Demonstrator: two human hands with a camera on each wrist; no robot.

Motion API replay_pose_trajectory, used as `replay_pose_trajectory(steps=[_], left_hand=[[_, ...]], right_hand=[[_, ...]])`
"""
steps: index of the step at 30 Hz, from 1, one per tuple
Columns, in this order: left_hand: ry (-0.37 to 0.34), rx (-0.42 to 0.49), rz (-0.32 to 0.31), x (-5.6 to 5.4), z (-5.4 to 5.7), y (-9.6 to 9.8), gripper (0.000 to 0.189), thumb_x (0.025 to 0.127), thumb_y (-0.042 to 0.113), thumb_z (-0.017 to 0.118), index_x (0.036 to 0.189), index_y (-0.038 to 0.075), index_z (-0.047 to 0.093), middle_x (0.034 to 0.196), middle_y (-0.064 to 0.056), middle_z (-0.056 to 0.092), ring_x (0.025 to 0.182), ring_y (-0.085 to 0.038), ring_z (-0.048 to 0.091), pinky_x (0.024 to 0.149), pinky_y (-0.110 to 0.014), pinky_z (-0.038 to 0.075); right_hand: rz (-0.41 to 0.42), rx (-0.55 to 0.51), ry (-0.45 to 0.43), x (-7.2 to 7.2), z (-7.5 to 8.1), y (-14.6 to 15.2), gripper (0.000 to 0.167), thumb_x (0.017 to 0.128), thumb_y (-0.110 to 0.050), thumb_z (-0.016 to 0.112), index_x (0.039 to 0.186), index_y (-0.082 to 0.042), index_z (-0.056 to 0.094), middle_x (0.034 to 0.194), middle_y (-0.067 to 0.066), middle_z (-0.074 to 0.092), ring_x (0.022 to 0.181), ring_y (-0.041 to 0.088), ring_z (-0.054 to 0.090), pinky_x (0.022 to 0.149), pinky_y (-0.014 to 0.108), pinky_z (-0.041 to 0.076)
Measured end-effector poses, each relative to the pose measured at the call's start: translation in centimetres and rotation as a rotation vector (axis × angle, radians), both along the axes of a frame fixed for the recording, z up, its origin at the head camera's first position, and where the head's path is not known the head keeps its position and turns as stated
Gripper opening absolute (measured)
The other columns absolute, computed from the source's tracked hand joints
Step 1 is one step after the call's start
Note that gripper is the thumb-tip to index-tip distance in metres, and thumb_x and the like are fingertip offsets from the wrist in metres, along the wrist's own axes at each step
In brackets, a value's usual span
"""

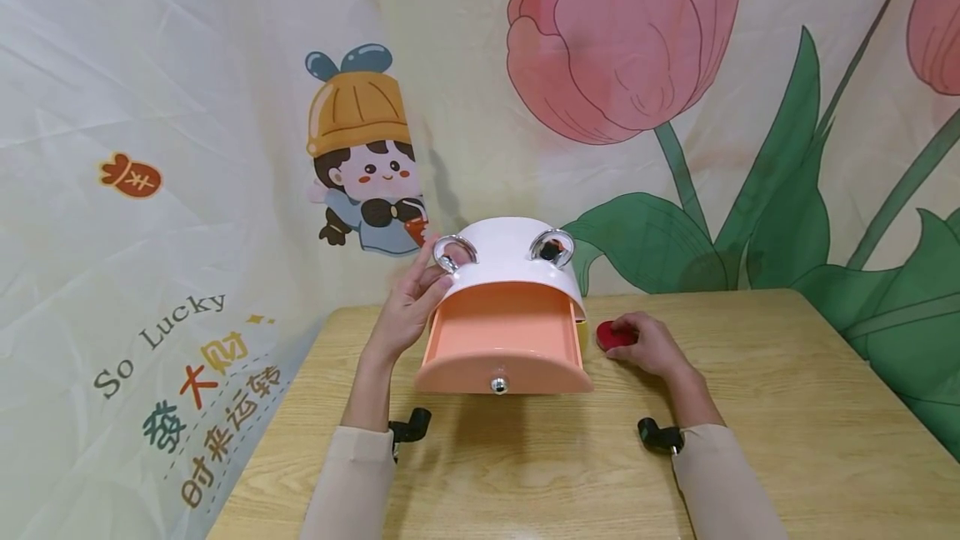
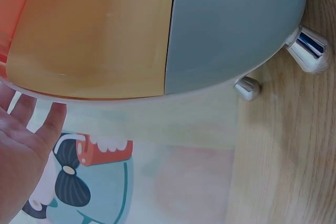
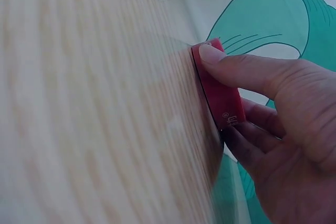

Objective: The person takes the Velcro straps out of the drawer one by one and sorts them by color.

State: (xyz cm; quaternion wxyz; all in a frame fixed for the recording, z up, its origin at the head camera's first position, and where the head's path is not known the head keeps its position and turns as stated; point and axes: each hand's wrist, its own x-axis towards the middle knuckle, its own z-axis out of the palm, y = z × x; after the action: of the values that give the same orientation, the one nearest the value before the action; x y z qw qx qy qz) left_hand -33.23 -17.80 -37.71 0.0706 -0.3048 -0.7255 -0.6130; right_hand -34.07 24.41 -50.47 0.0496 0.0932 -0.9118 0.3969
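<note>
Touching box (image 1: pixel 498 252) with outstretched left hand (image 1: pixel 405 315), pinching red disc (image 1: pixel 610 339) on counter (image 1: pixel 757 415) with right hand (image 1: pixel 657 347), seemingly at pickup, next probably needing a lift toward drawer (image 1: pixel 465 375).

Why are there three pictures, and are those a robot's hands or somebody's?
No robot here: those are a person's two bare hands. The big picture comes from a camera worn on the head, looking forward and down. The other two come from cameras worn on the wrists, one on each, so things look tipped and close.

On the wooden table stands a white box with a peach drawer pulled out. The left hand touches the box's side. Its wrist picture also shows a yellow panel and a grey-blue panel on the box. The right hand pinches a small round red thing down by the table.
</note>
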Motion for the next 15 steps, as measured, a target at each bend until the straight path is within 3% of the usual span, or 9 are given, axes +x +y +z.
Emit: replay_pose_trajectory(steps=[8, 15], left_hand=[[-0.011, -0.020, 0.013, -0.1, -0.1, -0.1, 0.071, 0.107, 0.011, 0.057, 0.166, 0.037, 0.025, 0.149, -0.022, 0.057, 0.127, -0.012, 0.063, 0.104, -0.021, 0.053], [-0.003, -0.021, 0.007, 0.0, -0.1, -0.1, 0.071, 0.108, 0.011, 0.056, 0.165, 0.039, 0.024, 0.146, -0.024, 0.058, 0.122, -0.012, 0.066, 0.102, -0.021, 0.054]], right_hand=[[0.021, -0.025, -0.025, -0.1, 0.6, 0.2, 0.050, 0.088, -0.020, 0.085, 0.130, 0.000, 0.065, 0.132, 0.021, 0.064, 0.119, 0.039, 0.058, 0.101, 0.056, 0.055], [0.019, -0.032, 0.022, 0.4, 2.6, -0.4, 0.049, 0.097, -0.027, 0.075, 0.137, -0.003, 0.061, 0.147, 0.022, 0.056, 0.136, 0.049, 0.049, 0.110, 0.065, 0.047]])
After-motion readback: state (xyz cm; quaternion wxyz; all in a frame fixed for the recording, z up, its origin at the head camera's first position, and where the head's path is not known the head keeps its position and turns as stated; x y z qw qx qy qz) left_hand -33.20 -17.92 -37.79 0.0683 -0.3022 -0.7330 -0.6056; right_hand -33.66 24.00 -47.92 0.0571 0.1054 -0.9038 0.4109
